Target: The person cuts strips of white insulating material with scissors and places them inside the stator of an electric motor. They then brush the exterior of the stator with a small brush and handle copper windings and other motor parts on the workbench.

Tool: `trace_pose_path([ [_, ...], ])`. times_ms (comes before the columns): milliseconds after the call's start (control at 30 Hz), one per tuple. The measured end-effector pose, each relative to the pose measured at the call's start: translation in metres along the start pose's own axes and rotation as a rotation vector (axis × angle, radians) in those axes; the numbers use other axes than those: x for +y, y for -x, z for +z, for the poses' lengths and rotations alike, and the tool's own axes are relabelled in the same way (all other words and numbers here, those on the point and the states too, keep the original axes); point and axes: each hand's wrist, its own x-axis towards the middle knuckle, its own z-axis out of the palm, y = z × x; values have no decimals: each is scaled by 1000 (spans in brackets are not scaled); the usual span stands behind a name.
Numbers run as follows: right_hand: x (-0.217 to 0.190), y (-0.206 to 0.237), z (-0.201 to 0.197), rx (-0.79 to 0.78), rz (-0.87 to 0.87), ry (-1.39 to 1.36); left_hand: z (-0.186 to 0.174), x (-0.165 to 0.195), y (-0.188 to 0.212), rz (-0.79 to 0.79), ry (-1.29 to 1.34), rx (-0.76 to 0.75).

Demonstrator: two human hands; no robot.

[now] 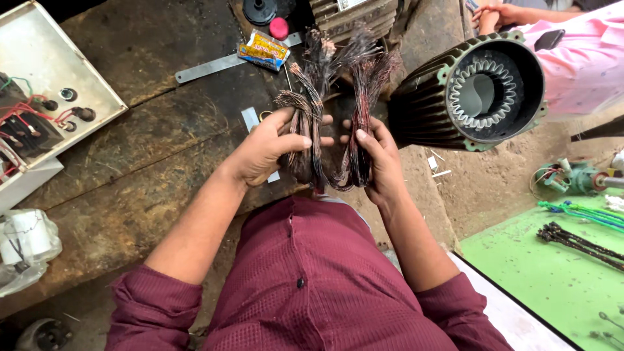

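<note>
— What are the hands doing over there?

— Both are up in front of the maroon shirt, forearms bare, sleeves pushed to the elbows. The left hand [270, 148] has its grip closed around one bunch of the copper wire coils [338, 110], thumb laid across the strands. The right hand [377, 159] is closed on the neighbouring bunch, fingers wrapped round from the far side.

— Where do the coils sit?

— Held in the air between the two hands, just left of the green motor housing [474, 91]. Their frayed ends fan upward, away from the person; the looped ends hang down below the fists.

— Any packets about?

— A small yellow packet [263, 49] with red and blue print lies on the dark wooden table [130, 175], well left of the housing and beyond the coils. Just beside it is a pink round cap [279, 27], and a flat metal strip [214, 66] runs under the packet. Far to the left of the housing stands a white switch box [45, 84] with red wires.

— Anyone else?

— A person in a pink sleeve [578, 65] sits just behind the housing.
</note>
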Motion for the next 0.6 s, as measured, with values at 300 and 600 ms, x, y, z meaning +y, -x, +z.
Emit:
trace_pose_path([
  [300,-7,-9,-15,51,-85,115,14,-22,-26,58,-148,124],
  [600,15,-28,-2,200,-135,10,40,-68,-86,302,-1233,249],
])
